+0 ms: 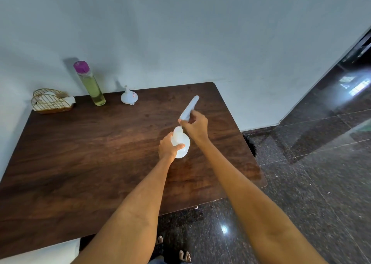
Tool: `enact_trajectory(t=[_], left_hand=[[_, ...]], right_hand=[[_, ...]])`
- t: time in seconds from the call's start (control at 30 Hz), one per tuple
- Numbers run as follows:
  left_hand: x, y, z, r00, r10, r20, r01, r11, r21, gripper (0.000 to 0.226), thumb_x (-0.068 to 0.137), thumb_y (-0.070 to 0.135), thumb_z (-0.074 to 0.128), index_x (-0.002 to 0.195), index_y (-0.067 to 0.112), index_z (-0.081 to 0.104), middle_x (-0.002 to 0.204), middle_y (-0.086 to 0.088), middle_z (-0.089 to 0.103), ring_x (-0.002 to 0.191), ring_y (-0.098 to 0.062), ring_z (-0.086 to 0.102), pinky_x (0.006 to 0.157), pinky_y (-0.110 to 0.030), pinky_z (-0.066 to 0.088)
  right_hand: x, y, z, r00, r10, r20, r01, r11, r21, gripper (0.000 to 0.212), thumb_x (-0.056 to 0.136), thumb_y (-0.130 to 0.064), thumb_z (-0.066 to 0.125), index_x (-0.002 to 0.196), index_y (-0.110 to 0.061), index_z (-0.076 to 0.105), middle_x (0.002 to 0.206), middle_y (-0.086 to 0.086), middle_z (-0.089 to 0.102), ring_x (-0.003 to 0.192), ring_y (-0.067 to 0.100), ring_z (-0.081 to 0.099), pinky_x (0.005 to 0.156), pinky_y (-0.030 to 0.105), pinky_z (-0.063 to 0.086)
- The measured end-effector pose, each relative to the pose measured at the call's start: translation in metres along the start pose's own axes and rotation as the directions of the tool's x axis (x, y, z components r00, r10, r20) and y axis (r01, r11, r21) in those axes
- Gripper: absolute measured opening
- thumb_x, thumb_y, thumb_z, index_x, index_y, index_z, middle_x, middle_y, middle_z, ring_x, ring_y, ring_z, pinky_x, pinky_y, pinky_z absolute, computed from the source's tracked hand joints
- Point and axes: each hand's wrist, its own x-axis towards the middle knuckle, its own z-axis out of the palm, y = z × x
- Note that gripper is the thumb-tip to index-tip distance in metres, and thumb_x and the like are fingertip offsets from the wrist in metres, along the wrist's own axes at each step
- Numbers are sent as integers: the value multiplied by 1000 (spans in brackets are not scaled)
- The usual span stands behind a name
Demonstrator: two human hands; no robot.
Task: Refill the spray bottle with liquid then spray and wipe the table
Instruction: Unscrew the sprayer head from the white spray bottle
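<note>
The left hand point(168, 146) grips the spray bottle point(180, 143), the right hand point(195, 126) grips its loose top point(189, 108) (refill bottle point(90, 84) waits at ten o'clock), so filling, spraying and wiping remain.

gold wire basket point(51, 101), perhaps holding napkins

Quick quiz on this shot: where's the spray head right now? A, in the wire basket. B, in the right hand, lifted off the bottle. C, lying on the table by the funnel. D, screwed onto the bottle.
B: the right hand holds the spray head just above the open bottle, which the left hand steadies on the table.
</note>
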Motion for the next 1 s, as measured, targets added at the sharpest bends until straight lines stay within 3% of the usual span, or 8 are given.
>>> enact_trajectory(t=[0.33,0.47,0.6,0.87,1.0], left_hand=[[-1,1,1,1000,-12,-2,12,1000,15,64,82,32,70,138,15,45,136,-8,53,124,-25,50,100,-37,45],[1,1,-1,1000,-19,8,19,1000,22,64,82,33,71,137,14,46,136,-8,53,123,-25,51,100,-36,45],[1,1,0,1000,-7,1,7,1000,19,63,81,31,72,136,13,47,134,-9,54,122,-25,52,98,-37,47],[3,-1,2,1000,-5,-3,5,1000,11,63,81,32,72,136,13,48,134,-8,54,121,-25,52,98,-37,47],[3,-2,1,1000,3,-10,-3,1000,4,64,80,32,73,136,13,49,133,-9,55,121,-26,53,97,-38,47]], right_hand=[[43,-69,-51,991,-115,-74,129,968,216,29,74,-7,74,99,4,66,93,11,69,80,14,63,69,9,52],[42,-72,-57,994,-24,-106,58,941,333,27,75,-2,72,101,1,66,89,4,66,77,8,62,75,16,53],[48,-68,-71,988,71,-139,-3,897,441,16,76,2,68,91,-3,68,78,-4,64,71,2,59,70,11,49],[63,-63,-91,971,163,-174,-36,822,569,8,77,2,67,80,-5,68,67,0,58,70,12,54,76,27,47],[67,-64,-92,968,165,-189,-27,817,576,8,78,1,67,84,-4,69,71,2,61,77,18,57,83,33,51]])
